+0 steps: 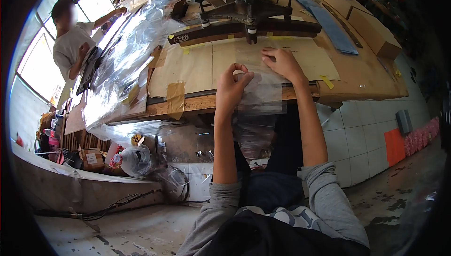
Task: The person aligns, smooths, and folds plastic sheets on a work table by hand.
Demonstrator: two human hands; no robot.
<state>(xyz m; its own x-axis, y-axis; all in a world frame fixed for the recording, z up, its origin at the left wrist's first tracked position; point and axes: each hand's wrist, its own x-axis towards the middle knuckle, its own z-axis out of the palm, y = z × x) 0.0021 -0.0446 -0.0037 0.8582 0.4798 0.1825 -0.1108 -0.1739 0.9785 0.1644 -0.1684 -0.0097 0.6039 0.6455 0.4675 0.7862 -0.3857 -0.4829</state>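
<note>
A thin clear plastic sheet (265,97) hangs in front of the table's near edge, between my two hands. My left hand (231,86) is closed in a pinch, thumb to forefinger, at the sheet's left side. Farther forward, my right hand (281,63) is also closed, with its fingertips pinched at the sheet's upper part. Below and around them lies cream paper (188,70) on the work table, with brown tape (176,100) stuck over its front edge. Just beyond my hands stands a dark metal press arm (251,23) with a curved bar.
Crumpled plastic film (127,68) covers the table's left side. A blue strip (329,26) and a cardboard box (373,33) lie to the right. Another person (75,45) stands at the far left. A large clear bottle (136,160) is on the floor side below.
</note>
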